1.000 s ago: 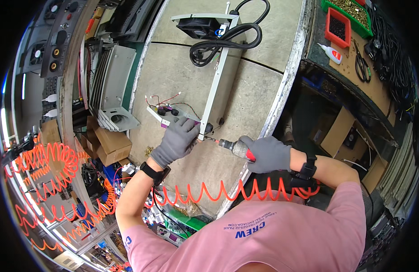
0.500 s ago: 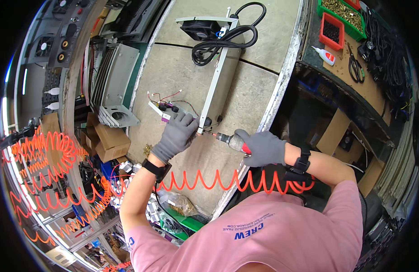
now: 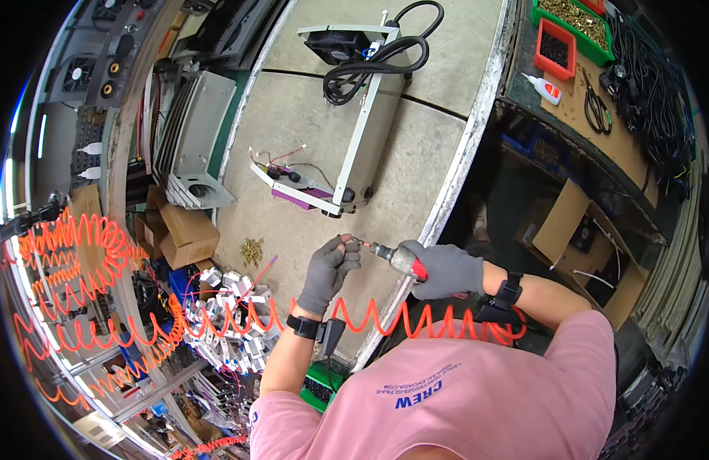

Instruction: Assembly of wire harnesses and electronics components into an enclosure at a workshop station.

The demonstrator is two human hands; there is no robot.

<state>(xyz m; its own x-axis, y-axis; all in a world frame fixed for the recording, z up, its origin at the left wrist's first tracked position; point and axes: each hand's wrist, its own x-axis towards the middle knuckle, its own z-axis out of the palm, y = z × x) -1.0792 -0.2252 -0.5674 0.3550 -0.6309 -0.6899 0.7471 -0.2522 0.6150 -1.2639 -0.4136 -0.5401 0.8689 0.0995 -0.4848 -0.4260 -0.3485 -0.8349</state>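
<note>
My right hand (image 3: 449, 271), in a grey glove, is closed round a pneumatic screwdriver (image 3: 401, 260) with a grey body and a red part, its bit pointing left. At the tip of that bit, my gloved left hand (image 3: 328, 270) pinches with thumb and fingers; whatever small piece is between them is too small to name. Beyond both hands, apart from them, lies a metal chassis (image 3: 360, 146) on the bench. It carries a black fan (image 3: 337, 47) at its far end and a purple-edged panel with thin wires (image 3: 293, 184) at its near end.
An orange coiled air hose (image 3: 362, 326) crosses in front of my body. Loose brass-coloured screws (image 3: 251, 251) lie on the bench (image 3: 423, 161), near a pile of white parts (image 3: 230, 322). A black power cable (image 3: 343, 80) rests over the chassis. Right stands a side table with a red bin (image 3: 554, 67).
My left hand has let go of the chassis's near corner and come back toward me. The screwdriver has drawn away from the chassis, and its bit now meets my left fingers.
</note>
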